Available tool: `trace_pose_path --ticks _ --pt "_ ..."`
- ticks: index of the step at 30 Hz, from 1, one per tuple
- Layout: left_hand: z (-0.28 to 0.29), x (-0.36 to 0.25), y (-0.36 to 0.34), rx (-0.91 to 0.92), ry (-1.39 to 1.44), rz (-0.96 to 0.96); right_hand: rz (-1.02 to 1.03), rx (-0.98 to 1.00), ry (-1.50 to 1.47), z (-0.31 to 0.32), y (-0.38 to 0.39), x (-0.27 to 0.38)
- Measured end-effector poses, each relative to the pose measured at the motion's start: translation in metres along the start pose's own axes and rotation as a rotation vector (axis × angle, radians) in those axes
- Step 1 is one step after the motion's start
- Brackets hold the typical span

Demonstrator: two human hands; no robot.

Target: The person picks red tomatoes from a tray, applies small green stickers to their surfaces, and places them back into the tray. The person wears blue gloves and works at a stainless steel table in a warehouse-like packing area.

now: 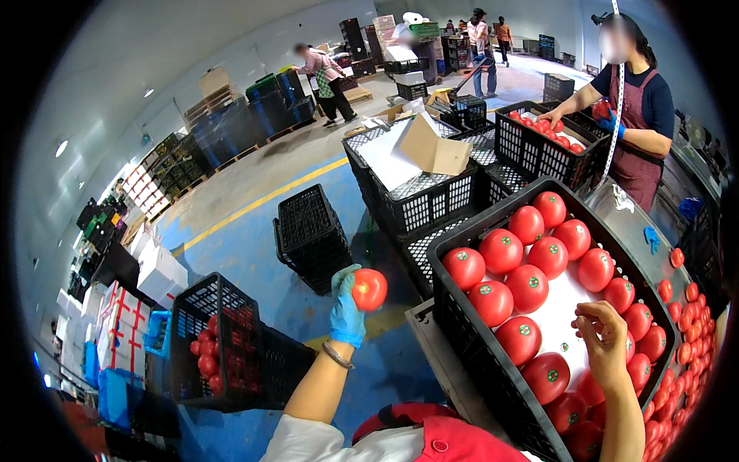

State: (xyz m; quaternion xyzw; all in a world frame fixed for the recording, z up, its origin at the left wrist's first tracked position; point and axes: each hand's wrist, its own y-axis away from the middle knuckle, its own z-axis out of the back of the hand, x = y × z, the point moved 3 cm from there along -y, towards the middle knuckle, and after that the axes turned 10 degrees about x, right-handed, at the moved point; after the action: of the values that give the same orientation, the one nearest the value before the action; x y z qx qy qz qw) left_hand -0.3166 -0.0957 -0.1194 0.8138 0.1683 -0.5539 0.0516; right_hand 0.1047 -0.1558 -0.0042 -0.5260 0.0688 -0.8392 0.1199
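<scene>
My left hand (345, 312), in a blue glove, grips a red tomato (369, 289) beside the big black crate's left side. Tomatoes with small green stickers (526, 288) line that crate (469, 369) around a white liner (562, 304). Over the liner, my bare right hand (604, 339) has curled fingers; anything between them is too small to make out. A loose sticker (564, 346) shows on the liner just left of that hand.
A metal surface (623, 215) with tomatoes runs along the right. A co-worker (643, 123) handles tomatoes at another crate (523, 146). Stacked crates (304, 231), cardboard (435, 150) and a tomato crate (215, 354) on the blue floor surround me; other workers stand farther back.
</scene>
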Motion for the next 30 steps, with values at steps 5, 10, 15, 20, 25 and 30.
trace_pose_path --ticks 5,10,15,20,25,30 --pt "0.016 0.008 -0.001 -0.028 -0.001 -0.047 -0.04 0.025 -0.019 -0.001 -0.001 0.002" --pt "0.082 0.009 -0.011 -0.207 0.468 0.205 -0.093 0.033 -0.15 0.003 0.007 0.004" --pt "0.247 -0.045 -0.006 -0.673 0.577 -0.19 -0.017 0.09 -0.088 0.0 0.024 0.023" --pt "0.356 -0.091 0.028 -0.812 -0.243 -0.416 0.019 0.121 -0.024 -0.003 0.04 0.045" --pt "0.431 -0.089 0.04 -0.814 -0.069 -0.29 0.225 0.132 0.313 -0.008 0.017 0.056" --pt "0.301 -0.101 -0.037 -0.642 0.083 -0.07 0.022 -0.009 -0.065 0.011 0.012 0.036"
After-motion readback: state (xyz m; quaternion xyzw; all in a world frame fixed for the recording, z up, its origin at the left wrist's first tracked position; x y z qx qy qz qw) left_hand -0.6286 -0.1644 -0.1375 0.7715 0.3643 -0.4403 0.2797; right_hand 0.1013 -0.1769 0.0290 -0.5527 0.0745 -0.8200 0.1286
